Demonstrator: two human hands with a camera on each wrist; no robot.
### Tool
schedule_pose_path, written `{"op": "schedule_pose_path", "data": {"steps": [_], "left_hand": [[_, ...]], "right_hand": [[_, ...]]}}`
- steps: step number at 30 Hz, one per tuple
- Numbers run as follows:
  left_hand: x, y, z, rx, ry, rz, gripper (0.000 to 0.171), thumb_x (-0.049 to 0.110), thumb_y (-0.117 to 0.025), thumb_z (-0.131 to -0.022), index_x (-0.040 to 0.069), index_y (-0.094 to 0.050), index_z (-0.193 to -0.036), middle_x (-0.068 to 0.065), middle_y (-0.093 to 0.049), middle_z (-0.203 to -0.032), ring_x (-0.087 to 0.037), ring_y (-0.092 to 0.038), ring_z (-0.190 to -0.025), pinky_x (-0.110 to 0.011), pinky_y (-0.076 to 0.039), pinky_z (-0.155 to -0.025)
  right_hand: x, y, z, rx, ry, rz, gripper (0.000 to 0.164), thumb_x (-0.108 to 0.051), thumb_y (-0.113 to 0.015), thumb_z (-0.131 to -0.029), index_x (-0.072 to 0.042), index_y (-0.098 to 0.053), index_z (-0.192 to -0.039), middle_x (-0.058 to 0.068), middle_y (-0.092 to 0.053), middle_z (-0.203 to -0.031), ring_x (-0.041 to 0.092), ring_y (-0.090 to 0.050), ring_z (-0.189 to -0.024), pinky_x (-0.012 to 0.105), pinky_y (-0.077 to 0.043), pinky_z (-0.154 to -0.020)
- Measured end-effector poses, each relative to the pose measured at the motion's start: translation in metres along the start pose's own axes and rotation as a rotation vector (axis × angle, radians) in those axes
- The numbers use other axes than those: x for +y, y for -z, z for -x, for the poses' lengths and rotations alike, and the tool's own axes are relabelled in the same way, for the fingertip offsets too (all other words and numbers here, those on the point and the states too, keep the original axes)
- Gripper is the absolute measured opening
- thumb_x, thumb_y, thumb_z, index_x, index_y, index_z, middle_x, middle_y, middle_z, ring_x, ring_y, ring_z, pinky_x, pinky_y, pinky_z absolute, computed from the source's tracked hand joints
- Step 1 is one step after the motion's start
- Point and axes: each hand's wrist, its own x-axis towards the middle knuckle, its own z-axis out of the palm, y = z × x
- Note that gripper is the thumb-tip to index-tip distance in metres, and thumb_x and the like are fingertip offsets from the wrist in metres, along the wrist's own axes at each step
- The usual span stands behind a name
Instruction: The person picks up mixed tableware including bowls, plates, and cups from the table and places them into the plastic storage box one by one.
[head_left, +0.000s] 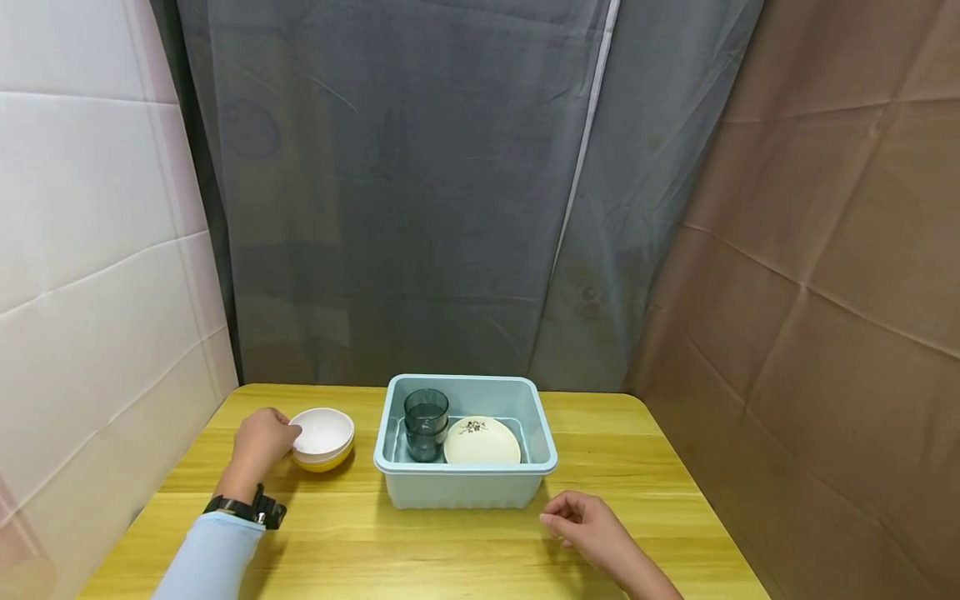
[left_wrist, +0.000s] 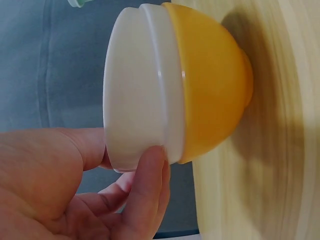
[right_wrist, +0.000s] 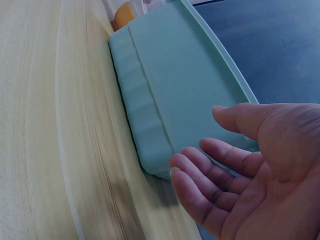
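The white bowl (head_left: 322,432) is nested in the yellow bowl (head_left: 324,465), on the left part of the surface (head_left: 337,542), to the left of the tub (head_left: 465,492). The rim of the white bowl is pinched by the left hand (head_left: 262,437), the thumb being set at the rim and the fingers against the outer wall. The right hand (head_left: 592,529) is held near the front right corner of the tub; its grip is released, with fingers loosely bent. Inside the tub, 2 stacked cups (head_left: 426,408) are placed beside a plate (head_left: 482,446).

The step in hand is judged to be the grasping of the bowls. For the next move, a firm pinch and a level lift appear to be required; separation of the nested bowls should be guarded against.
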Motion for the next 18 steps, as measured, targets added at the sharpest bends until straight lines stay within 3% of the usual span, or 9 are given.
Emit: {"op": "schedule_pose_path", "data": {"steps": [4, 11, 18], "left_hand": [[0.002, 0.004, 0.002, -0.007, -0.013, 0.022, 0.036, 0.017, -0.067, -0.103, -0.017, -0.064, -0.115, -0.025, -0.07, -0.094, -0.029, -0.071, -0.078, -0.036, -0.055, -0.067], [-0.001, 0.012, 0.003, -0.028, -0.029, 0.103, 0.038, 0.017, -0.066, -0.104, -0.017, -0.06, -0.12, -0.034, -0.067, -0.108, -0.028, -0.076, -0.078, -0.039, -0.065, -0.072], [-0.004, 0.026, 0.016, -0.074, -0.048, 0.188, 0.04, 0.015, -0.062, -0.106, -0.018, -0.055, -0.127, -0.038, -0.063, -0.114, -0.024, -0.076, -0.077, -0.041, -0.068, -0.076]], "right_hand": [[0.001, 0.001, 0.0, -0.002, -0.002, -0.002, 0.018, -0.016, -0.075, -0.107, 0.001, -0.073, -0.11, 0.009, -0.072, -0.093, 0.024, -0.067, -0.085, 0.037, -0.062, -0.071], [0.0, 0.005, 0.001, 0.005, -0.003, 0.008, 0.019, -0.019, -0.076, -0.106, 0.0, -0.074, -0.11, 0.012, -0.072, -0.093, 0.027, -0.068, -0.088, 0.04, -0.063, -0.073], [-0.002, 0.012, 0.001, 0.011, 0.011, 0.018, 0.02, -0.018, -0.076, -0.106, 0.001, -0.074, -0.11, 0.012, -0.073, -0.094, 0.023, -0.068, -0.088, 0.044, -0.066, -0.075]]}}
